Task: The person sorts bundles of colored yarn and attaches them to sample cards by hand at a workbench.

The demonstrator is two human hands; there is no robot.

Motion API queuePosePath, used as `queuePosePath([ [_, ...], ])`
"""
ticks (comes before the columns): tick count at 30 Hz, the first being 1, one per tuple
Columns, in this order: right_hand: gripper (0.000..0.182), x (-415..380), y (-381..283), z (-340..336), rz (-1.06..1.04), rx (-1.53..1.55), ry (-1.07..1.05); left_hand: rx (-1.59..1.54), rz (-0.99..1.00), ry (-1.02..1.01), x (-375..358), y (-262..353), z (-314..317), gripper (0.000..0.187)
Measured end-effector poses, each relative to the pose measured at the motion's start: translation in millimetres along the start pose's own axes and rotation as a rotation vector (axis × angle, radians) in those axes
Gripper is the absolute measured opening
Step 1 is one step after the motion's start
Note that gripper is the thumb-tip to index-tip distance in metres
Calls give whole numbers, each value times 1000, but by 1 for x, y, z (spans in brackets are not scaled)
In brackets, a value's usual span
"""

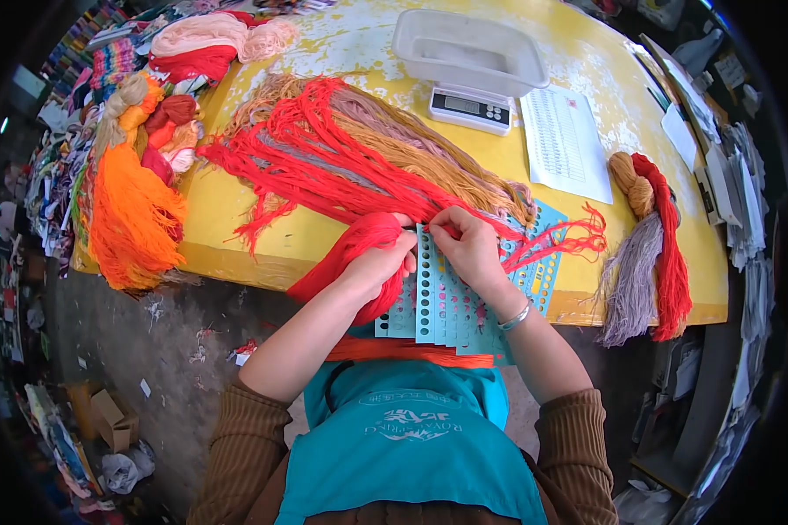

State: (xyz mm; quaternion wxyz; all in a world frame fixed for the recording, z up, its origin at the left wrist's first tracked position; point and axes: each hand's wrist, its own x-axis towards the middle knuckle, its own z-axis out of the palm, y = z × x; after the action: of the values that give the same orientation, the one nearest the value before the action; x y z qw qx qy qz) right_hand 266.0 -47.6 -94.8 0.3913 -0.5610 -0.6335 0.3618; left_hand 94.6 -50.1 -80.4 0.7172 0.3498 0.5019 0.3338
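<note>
My left hand (383,261) is closed on a thick skein of red thread (341,262) at the table's front edge. Close beside it, my right hand (469,249) has its fingers pinched at the top of a punched teal card (425,289), near red strands; exactly what it grips is too small to tell. More teal cards with rows of holes (543,280) fan out beneath my right hand. Behind both hands lies a long pile of red, mauve and mustard threads (359,144). Orange-red thread (411,352) stretches across my lap below the cards.
A clear plastic tub (473,52) sits on a digital scale (471,108), with a printed sheet (566,140) to its right. Skeins hang over the table's right edge (657,254). Orange skeins (136,219) and pink ones (200,37) lie at the left.
</note>
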Motion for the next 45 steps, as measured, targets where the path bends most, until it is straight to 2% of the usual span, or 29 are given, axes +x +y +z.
queuePosePath([
  [13, 10, 0, -2, 1, -42, -49, -50, 2, -120, -96, 21, -3, -16, 13],
  [16, 13, 1, -1, 0, -36, -23, -91, 162, -52, -103, 17, -2, -17, 12],
  [19, 16, 0, -13, -4, -28, -144, -120, 400, 63, 55, 14, -4, -33, 10],
  [23, 17, 2, -15, -3, -8, -188, -121, 353, 84, 59, 5, 5, -44, 12],
  [25, 17, 2, -15, -1, -2, -222, -117, 155, 18, 34, 2, 7, -41, 16],
  [29, 19, 2, -13, 1, -8, -239, -96, 120, 1, 42, 7, 3, -40, 20],
  [35, 23, 3, -23, 2, 30, -308, -106, 113, 91, 84, 5, 2, -37, 17],
  [37, 24, 3, -24, 3, 41, -328, -103, 44, 137, -69, 2, 7, -34, 14],
  [39, 28, 3, -18, 6, -23, -375, -78, 13, 52, -169, -6, 14, -26, 13],
  [40, 28, 3, -16, 6, -23, -375, -77, 38, 59, -267, -6, 13, -25, 18],
  [43, 31, 4, -11, 8, -51, -397, -66, -7, -31, -309, -7, 17, -25, 24],
  [45, 34, 7, -8, 7, 73, -222, -104, 14, -52, -234, 3, 7, -26, 26],
])
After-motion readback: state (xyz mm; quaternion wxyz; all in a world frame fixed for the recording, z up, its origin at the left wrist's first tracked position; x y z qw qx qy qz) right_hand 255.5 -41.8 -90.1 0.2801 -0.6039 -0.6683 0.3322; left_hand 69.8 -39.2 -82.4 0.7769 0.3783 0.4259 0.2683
